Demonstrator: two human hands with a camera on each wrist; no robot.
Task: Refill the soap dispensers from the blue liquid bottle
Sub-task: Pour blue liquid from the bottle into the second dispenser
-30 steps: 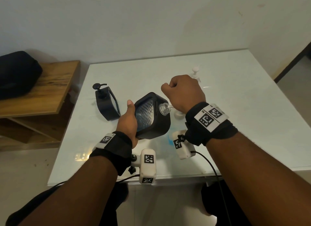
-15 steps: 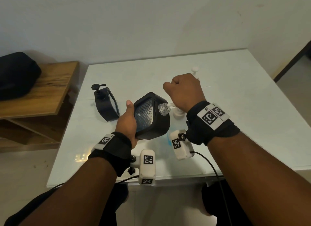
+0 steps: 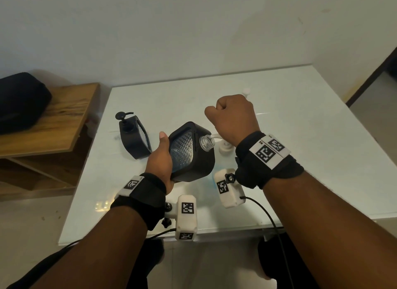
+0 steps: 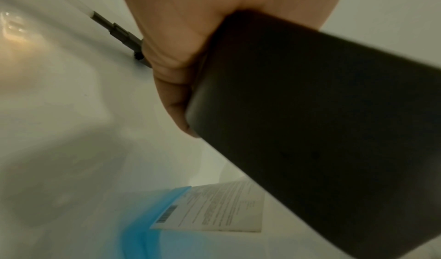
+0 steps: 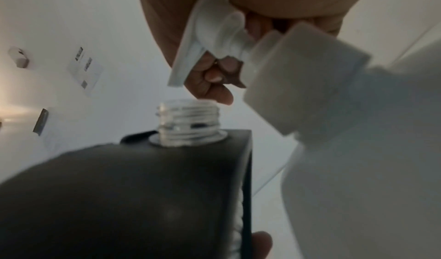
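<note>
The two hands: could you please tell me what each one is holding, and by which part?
The left hand grips the black dispenser by its side near the base. The right hand grips the blue liquid bottle by its white pump head.

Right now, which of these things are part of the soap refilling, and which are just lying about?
In the job: left hand holding the open black dispenser, tilted; right hand gripping the white pump of the blue liquid bottle; second black dispenser, pump on, standing on the table.

Lying about: black bag on the wooden shelf; a small white object behind the right hand, unidentifiable.
</note>
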